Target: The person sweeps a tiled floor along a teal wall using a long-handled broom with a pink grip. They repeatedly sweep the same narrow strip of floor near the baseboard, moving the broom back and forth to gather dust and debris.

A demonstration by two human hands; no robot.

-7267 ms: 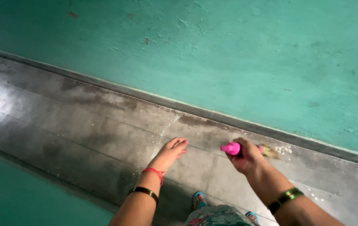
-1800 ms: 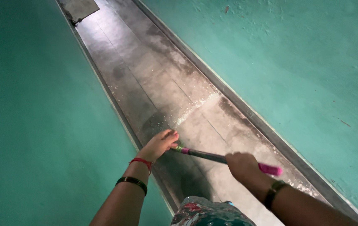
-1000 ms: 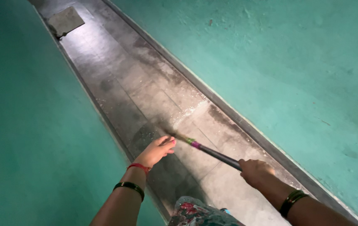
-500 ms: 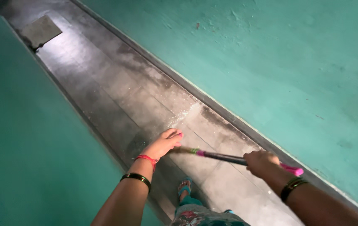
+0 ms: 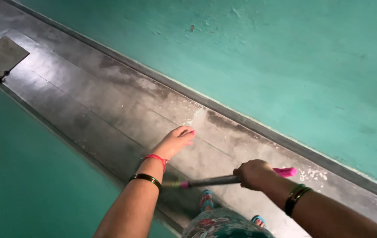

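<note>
My right hand is closed around a broom handle with a pink end cap, held level over a grey stone floor strip. The handle runs left and passes under my left forearm; the broom head is hidden. My left hand hangs free above the floor, fingers together and slightly curled, holding nothing. A patch of pale dust lies on the floor just beyond its fingertips.
Teal walls close the narrow floor strip on both sides. A flat grey square plate lies at the far left end. More white dust sits near the right wall's base. My feet in sandals stand below.
The view has swung so the floor strip runs more level. My left hand has lifted off the handle and moved forward. My right hand keeps its grip near the pink end.
</note>
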